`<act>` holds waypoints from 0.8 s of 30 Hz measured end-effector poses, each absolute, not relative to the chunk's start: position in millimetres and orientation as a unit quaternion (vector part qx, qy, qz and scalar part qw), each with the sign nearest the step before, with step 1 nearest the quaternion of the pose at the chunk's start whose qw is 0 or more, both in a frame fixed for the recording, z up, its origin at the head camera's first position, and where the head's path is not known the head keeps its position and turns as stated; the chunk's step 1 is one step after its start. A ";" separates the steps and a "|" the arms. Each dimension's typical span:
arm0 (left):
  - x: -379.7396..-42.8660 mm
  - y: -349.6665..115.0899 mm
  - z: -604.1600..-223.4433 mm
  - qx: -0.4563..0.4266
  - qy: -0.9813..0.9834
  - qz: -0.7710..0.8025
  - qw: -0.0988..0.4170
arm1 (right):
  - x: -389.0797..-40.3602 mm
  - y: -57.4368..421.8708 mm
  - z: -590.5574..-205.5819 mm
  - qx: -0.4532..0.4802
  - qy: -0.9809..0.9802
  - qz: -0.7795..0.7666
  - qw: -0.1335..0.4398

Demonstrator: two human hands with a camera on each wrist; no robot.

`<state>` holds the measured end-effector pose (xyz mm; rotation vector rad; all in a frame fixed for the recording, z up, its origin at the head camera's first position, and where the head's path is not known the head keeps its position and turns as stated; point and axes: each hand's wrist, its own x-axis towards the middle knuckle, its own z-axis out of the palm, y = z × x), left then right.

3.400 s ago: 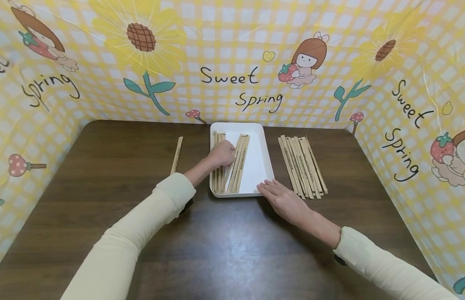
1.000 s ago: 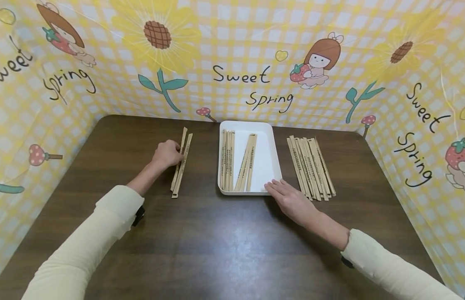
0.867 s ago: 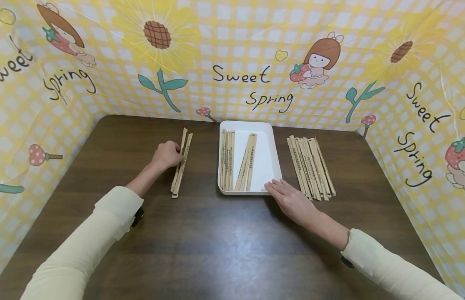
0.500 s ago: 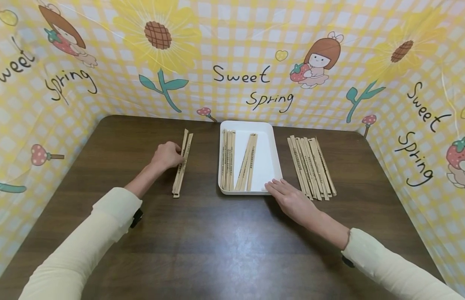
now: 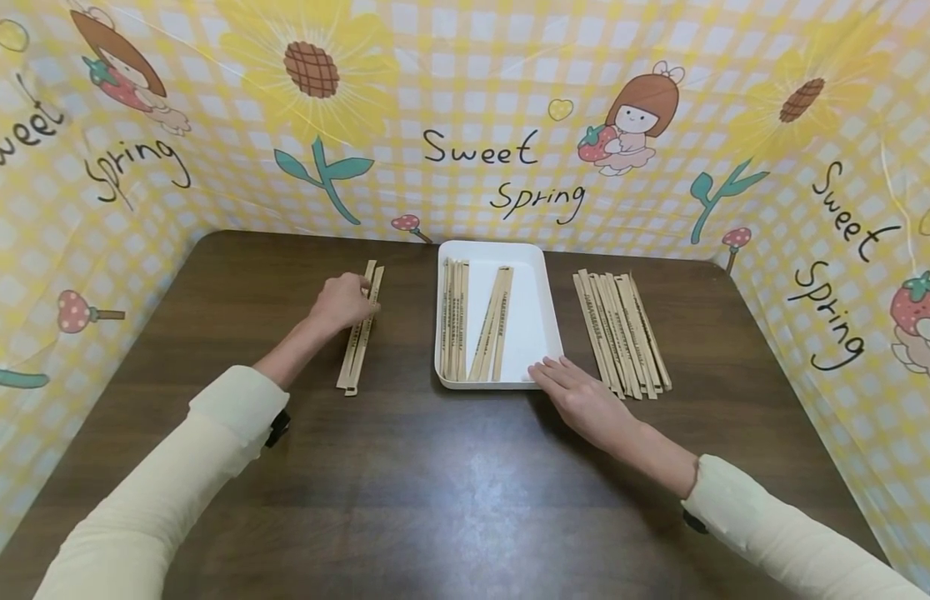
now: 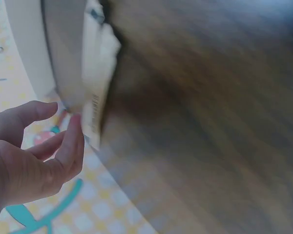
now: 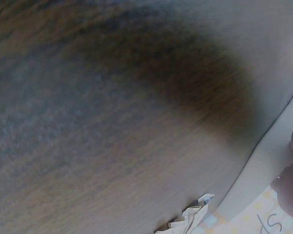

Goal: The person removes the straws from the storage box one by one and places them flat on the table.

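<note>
In the head view my left hand (image 5: 341,302) hovers over two slim paper-wrapped sticks (image 5: 354,362) lying side by side on the table's left. The left wrist view shows the thumb and fingers of that hand (image 6: 41,156) apart, fingertips right beside the printed sticks (image 6: 95,73), with nothing between them. My right hand (image 5: 581,404) rests straight fingers on the near right corner of a white tray (image 5: 536,325). Inside the tray, a tight row of wrapped sticks (image 5: 456,325) lines the left wall, and a few others (image 5: 495,321) lean in a narrow fan at the middle.
A fanned pile of more wrapped sticks (image 5: 622,333) lies right of the tray, just beyond my right hand. A yellow checked cloth (image 5: 465,108) walls the back and both sides of the dark wooden table (image 5: 435,483).
My left hand has left the tray for the left side, where one stick has become two. They drew together, then parted slightly as the fingers loosened. My right hand stays at the tray corner.
</note>
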<state>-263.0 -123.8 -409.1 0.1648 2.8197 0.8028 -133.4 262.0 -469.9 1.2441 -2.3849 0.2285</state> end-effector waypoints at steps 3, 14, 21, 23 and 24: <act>-263.8 -109.3 -403.5 0.072 0.951 0.281 0.103 | -133.5 261.5 -469.1 0.450 -0.862 0.081 0.218; -259.6 -48.2 -388.1 0.132 0.939 0.299 0.104 | -133.7 261.9 -470.3 0.448 -0.865 0.086 0.211; -258.7 -16.0 -389.6 0.164 0.938 0.287 0.102 | -133.9 261.4 -470.5 0.447 -0.865 0.086 0.211; -259.2 -7.9 -392.8 0.172 0.938 0.281 0.103 | -133.9 261.4 -470.3 0.446 -0.866 0.085 0.210; -259.4 -4.0 -394.5 0.174 0.937 0.283 0.107 | -133.8 261.5 -470.2 0.446 -0.866 0.085 0.210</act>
